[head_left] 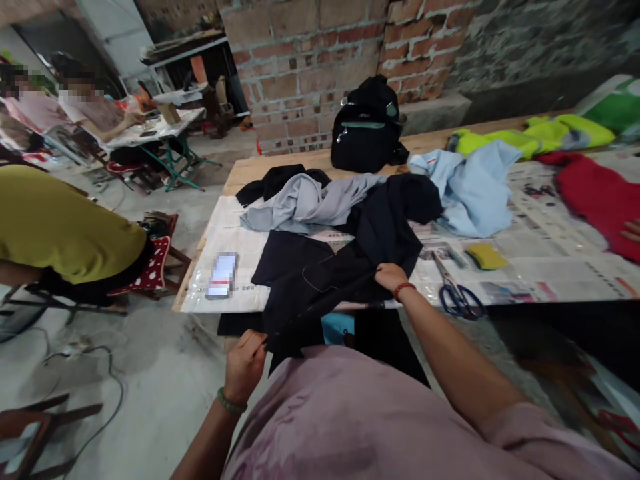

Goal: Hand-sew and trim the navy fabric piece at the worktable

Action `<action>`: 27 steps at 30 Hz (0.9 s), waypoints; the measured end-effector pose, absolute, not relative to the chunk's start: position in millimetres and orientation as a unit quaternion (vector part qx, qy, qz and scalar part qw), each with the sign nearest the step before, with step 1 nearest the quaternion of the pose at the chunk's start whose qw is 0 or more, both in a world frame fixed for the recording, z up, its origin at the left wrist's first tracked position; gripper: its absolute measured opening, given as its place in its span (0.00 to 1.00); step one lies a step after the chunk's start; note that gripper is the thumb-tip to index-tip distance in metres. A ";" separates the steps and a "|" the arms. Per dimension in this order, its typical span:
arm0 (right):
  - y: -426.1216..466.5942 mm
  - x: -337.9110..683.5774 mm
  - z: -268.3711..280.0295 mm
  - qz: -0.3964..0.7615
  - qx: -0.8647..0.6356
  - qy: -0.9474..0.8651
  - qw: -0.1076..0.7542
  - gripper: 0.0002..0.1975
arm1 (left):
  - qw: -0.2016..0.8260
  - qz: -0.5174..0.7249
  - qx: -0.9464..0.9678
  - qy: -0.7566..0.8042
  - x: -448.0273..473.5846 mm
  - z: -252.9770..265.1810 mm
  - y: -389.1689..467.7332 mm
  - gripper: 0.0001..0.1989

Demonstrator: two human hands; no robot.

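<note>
A black cloth garment (320, 277) lies over the front edge of the table, with a light loop of thread on its surface. My left hand (247, 360) pinches its lower left edge, below the tabletop and close to my body. Farther right, my right hand (391, 278) grips the same cloth where it rests on the table. The cloth stretches between both hands. Just right of my right hand lie scissors (457, 293) with dark blue handles and a yellow sponge (486, 256). A phone (223, 275) sits left of the cloth.
Newspaper under clear plastic covers the table (545, 267). Behind the cloth are a grey garment (305, 203), a light blue garment (470, 187) and a black backpack (367, 127). Another person's hand (633, 230) touches red cloth (600, 193) at right. A person in yellow-green (65, 227) sits at left.
</note>
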State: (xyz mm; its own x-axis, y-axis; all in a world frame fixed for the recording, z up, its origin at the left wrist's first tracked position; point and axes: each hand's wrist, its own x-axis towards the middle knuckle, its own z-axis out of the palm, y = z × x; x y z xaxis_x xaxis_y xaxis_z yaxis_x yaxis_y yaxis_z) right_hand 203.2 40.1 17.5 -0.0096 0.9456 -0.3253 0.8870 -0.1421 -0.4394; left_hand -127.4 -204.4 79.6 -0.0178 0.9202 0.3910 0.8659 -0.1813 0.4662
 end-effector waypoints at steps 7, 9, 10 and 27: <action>2.8 209.7 26.1 0.267 -0.684 -0.662 0.153 0.22 | 0.052 0.382 0.647 0.657 -113.3 76.8 -200.6 0.11; -18.0 213.3 28.6 0.241 -0.660 -0.668 0.246 0.27 | 0.071 0.396 0.637 0.658 -110.1 75.0 -201.6 0.12; -28.8 214.7 30.1 0.233 -0.654 -0.666 0.273 0.28 | 0.081 0.404 0.629 0.659 -109.0 74.0 -202.2 0.12; -122.6 120.6 54.2 0.472 -0.410 -0.738 0.254 0.09 | 0.475 0.457 0.286 0.696 -97.8 73.1 -206.7 0.17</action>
State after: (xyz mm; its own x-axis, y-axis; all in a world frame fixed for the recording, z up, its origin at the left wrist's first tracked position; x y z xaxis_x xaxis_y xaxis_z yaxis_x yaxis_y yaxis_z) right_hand 120.6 -122.6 54.2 -0.5350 0.8447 -0.0128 0.3663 0.2183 -0.9045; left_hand -97.8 -206.7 73.1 -0.3855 0.8314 -0.4002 -0.0364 0.4197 0.9069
